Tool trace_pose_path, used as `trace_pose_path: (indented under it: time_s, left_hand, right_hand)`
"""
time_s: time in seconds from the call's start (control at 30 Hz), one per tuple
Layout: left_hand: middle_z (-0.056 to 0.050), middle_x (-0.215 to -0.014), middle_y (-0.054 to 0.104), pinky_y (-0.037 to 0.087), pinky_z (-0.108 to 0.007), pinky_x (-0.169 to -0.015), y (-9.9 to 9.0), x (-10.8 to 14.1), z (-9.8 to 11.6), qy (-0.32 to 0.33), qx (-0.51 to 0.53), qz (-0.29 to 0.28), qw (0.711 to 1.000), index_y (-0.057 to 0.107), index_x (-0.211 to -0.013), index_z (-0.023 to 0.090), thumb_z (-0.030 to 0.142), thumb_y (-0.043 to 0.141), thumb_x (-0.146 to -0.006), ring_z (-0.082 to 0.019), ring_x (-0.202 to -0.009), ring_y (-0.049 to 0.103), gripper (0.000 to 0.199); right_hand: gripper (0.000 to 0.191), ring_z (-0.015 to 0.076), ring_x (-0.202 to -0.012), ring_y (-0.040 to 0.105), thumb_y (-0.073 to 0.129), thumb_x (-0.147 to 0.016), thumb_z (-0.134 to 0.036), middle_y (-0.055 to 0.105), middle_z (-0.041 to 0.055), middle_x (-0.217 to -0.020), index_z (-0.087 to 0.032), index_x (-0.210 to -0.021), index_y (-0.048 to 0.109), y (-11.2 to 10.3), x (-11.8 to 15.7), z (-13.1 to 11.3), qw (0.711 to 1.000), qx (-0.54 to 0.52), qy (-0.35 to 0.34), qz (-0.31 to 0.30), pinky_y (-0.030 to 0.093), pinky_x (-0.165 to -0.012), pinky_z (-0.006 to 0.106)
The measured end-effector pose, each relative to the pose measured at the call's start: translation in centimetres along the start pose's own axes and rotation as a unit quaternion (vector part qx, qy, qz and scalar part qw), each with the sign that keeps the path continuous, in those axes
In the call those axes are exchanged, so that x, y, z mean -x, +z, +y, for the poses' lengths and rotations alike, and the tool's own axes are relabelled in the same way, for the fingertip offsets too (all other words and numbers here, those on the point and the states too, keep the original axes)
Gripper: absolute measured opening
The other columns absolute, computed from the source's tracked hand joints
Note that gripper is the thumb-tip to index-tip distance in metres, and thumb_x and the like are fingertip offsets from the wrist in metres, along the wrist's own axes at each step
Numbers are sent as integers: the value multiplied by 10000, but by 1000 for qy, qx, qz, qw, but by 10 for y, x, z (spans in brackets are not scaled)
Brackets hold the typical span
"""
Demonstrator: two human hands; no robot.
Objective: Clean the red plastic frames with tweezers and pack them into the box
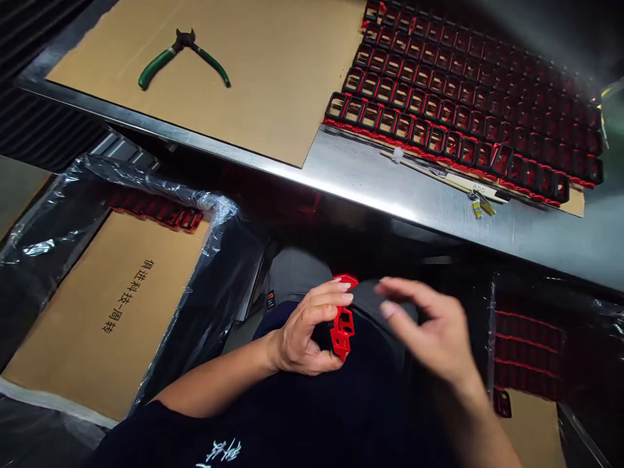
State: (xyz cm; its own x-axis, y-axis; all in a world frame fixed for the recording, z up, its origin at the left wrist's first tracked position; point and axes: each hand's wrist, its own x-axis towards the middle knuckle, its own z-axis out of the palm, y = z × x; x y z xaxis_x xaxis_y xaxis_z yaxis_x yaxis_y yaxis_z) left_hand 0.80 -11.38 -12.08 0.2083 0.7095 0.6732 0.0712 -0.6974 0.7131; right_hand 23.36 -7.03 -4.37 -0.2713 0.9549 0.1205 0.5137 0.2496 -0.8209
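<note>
My left hand (309,331) is closed around a red plastic frame (343,325) above my lap. Openings show in its red face, and the fingers cover part of it. To the right of the frame and apart from it is my right hand (433,325), slightly blurred. Its thumb and fingers are spread, with nothing visible between them. Many similar black-and-red frames (419,130) stand in tight rows on the table's right side.
Green-handled cutting pliers (184,40) lie spread on cardboard (263,84) on the metal table (351,166). A pen-like stick and keys (478,207) lie near its edge. At left, a plastic-lined box (214,214) holds cardboard and red frames; another container at right holds more frames (526,351).
</note>
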Motion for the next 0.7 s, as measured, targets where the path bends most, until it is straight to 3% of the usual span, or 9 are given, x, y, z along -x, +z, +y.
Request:
trace_pose_path:
  time_s: [0.07,0.17,0.37,0.7]
  left_hand:
    - [-217,-1305,661,491,-606,-1115,1,-1,-2,24,-24,-14,999,361,-1505,131,264,788,-804,-327,-1340,577,831]
    - [-206,-1267,689,492,-604,-1121,3,-1,-6,38,-49,-28,998,398,-1471,127,346,760,-848,-311,-1325,597,753]
    - [-141,-1251,718,532,-583,-1094,4,0,-8,34,-72,-43,996,469,-1380,210,382,756,-859,-287,-1281,645,620]
    - [-163,-1232,735,544,-534,-1093,3,0,-6,36,-72,-48,996,461,-1399,167,341,778,-834,-287,-1291,643,671]
  right_hand:
    - [198,196,-746,779,707,-864,-189,818,30,-899,-231,-1047,769,23,18,-16,994,-76,23,-78,635,-712,299]
    - [140,169,-672,770,691,-858,-153,815,12,-812,-218,-943,781,38,27,-21,987,-124,64,-75,623,-658,255]
    - [122,142,-625,757,697,-833,-127,802,-12,-750,-213,-873,775,36,26,-17,982,-145,102,-67,593,-616,204]
    - [165,127,-586,707,658,-854,-149,771,-18,-691,-214,-870,808,33,27,-16,960,-191,157,-129,546,-599,197]
